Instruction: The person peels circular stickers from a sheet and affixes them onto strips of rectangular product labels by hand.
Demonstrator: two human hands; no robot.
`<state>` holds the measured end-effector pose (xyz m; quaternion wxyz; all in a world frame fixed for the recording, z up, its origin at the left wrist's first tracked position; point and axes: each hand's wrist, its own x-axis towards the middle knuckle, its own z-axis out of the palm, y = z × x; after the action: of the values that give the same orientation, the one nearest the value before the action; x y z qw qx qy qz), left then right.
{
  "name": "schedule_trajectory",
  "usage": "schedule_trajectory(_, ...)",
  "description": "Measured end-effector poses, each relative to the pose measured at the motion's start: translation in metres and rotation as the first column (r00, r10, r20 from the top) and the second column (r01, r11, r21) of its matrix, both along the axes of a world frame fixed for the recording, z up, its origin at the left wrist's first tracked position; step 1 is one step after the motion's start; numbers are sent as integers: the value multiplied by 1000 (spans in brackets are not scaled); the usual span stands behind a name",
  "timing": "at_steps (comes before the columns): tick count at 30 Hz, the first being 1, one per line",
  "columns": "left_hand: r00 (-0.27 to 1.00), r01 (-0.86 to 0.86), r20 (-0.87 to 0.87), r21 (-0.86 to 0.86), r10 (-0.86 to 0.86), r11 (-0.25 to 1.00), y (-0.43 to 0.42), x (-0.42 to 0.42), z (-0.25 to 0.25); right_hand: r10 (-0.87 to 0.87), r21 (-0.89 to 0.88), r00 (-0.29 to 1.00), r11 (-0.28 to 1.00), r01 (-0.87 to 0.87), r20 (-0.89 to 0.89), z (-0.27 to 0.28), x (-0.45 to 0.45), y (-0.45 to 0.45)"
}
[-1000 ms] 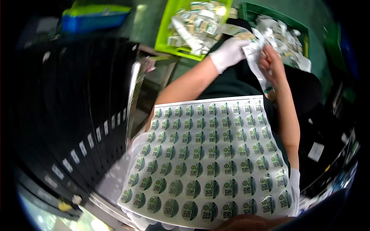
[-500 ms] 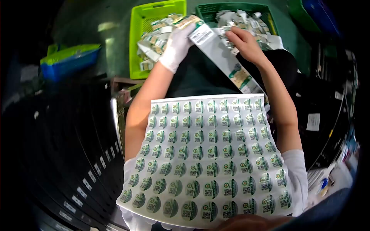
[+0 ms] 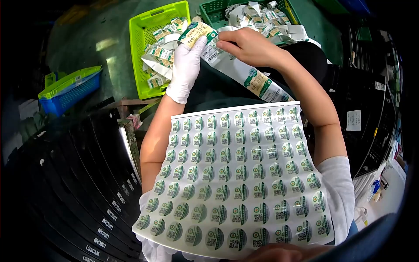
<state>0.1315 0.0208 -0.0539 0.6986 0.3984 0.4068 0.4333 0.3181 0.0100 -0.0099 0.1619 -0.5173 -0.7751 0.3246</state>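
My left hand, in a white glove, is closed on a long strip of printed labels, its thumb lying on one green and cream label. From there the strip slants down to the right past further labels and barcodes. My bare right hand is closed in a pinch, its fingertips touching or very near the right edge of the same label. What sits between those fingertips is hidden. Nearer my body a large white sheet of round green stickers with QR codes spreads beneath my forearms.
A lime green crate with bunched label strips stands ahead left. A dark green crate at the back right holds more. Black crates are stacked left, and a blue and green crate lies beyond. Dark boxes stand right.
My right hand has come left and slightly down to the label at my left thumb. My left hand and the strip have shifted left and down in view, and the view itself has moved.
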Motion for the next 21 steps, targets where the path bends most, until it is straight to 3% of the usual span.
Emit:
schedule_trajectory(4,998,6,-69,33,-4,999,-7,-2,4,-128,56,984,991,122,122,3,-10,-3)
schedule_trajectory(8,998,-3,-59,45,5,999,-5,-6,-4,-182,-84,882,967,241,436,23,3,10)
schedule_trajectory(9,999,-21,-33,33,22,999,-6,-8,-5,-253,127,884,967,220,393,6,14,10)
schedule_trajectory(12,999,-8,52,-68,12,998,-3,-12,-1,-124,-23,964,991,133,235,2,25,8)
schedule_trajectory(13,998,11,60,-121,-3,993,-1,-14,5,-50,-150,988,986,72,145,3,25,5)
schedule_trajectory(14,997,-1,78,-126,11,992,2,-15,7,45,-157,996,987,-32,81,-2,23,4)
schedule_trajectory(16,961,38,278,-118,-4,992,10,-22,24,154,-151,975,972,-178,-163,-1,12,6)
schedule_trajectory(17,898,-5,433,-157,73,988,11,-23,24,74,-199,967,972,-125,-242,10,6,6)
schedule_trajectory(18,825,129,559,-53,-77,990,9,-25,28,-65,-215,944,977,-7,-324,23,-4,6)
schedule_trajectory(20,911,146,405,-138,-79,979,-11,-17,13,-84,-101,938,993,52,-338,10,-7,21)
schedule_trajectory(21,969,229,120,-103,-217,968,-21,-17,1,-139,-112,923,988,105,-359,0,-10,28)
